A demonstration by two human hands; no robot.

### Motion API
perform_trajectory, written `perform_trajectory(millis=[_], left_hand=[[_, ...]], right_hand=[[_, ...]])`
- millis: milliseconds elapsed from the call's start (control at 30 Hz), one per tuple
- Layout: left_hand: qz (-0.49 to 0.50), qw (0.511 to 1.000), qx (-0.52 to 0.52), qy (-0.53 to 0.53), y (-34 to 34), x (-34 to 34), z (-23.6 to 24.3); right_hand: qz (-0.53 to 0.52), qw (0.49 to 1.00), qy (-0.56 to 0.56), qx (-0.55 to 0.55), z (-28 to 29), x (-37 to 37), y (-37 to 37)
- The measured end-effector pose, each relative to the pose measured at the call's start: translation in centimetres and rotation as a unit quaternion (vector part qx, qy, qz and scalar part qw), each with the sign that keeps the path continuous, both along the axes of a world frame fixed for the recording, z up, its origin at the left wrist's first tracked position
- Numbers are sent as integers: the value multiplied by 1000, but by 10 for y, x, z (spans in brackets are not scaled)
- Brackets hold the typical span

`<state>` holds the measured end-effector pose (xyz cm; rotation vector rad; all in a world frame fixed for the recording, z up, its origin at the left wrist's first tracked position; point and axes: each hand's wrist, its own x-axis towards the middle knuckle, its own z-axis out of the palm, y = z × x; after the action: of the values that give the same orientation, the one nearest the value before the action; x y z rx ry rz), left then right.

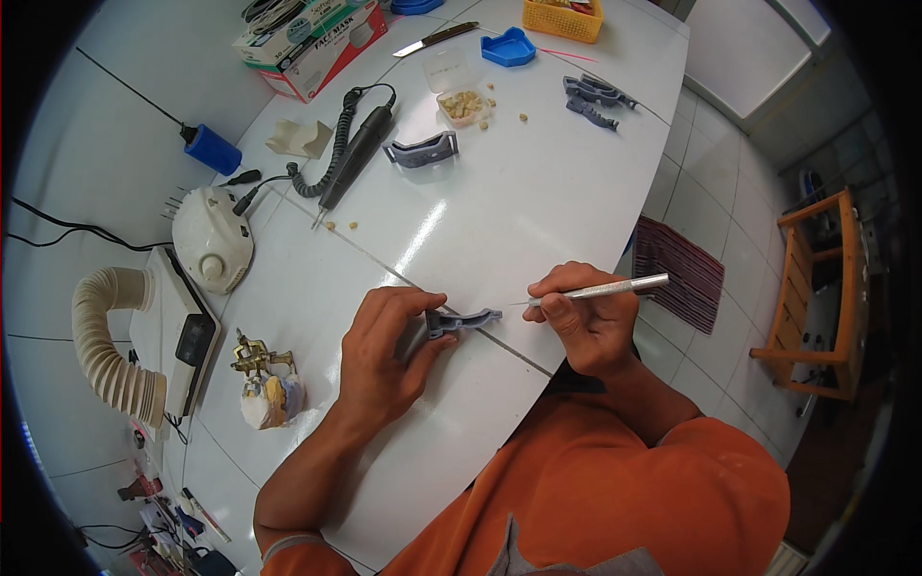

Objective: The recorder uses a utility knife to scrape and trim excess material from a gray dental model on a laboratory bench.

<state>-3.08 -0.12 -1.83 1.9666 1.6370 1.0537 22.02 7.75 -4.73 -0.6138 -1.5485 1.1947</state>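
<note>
Over the white table, my left hand [389, 336] pinches one end of a small grey curved plastic piece [466, 322] between thumb and fingers. The free end of that piece points to the right. My right hand [591, 322] is closed around a slim silver craft knife [615, 287], held like a pen. Its thin blade points left toward the grey piece, with a small gap between them. Another grey curved piece [423, 151] stands farther back, and more grey pieces [594, 99] lie at the far right of the table.
A handheld rotary tool [357, 154] with a coiled cord lies beyond my left hand, near its white control unit [213, 240]. A brass-hinged dental model [269, 384] stands left of my forearm. A small box of tooth-coloured bits [463, 108], a blue tray [508, 48] and a knife [437, 38] lie farther back.
</note>
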Motion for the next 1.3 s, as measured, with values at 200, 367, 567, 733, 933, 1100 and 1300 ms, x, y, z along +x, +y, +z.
perform_trajectory(millis=[200,367,567,733,933,1100,1300], left_hand=[[-4,1000,1,6,0,0,1],[-3,1000,-4,1,0,1,2],[-5,1000,1,4,0,0,1],[-8,1000,6,10,0,-1,1],[-4,1000,3,10,0,0,1],[-4,1000,2,4,1,0,-1],[-9,1000,5,7,-1,-1,0]], right_hand=[[3,1000,3,-4,-1,1,0],[1,1000,0,-3,1,0,0],[5,1000,11,1,1,0,0],[3,1000,10,-3,1,-1,-1],[0,1000,3,0,0,0,-1],[-1,1000,5,-2,0,0,0],[8,1000,1,15,-1,1,1]])
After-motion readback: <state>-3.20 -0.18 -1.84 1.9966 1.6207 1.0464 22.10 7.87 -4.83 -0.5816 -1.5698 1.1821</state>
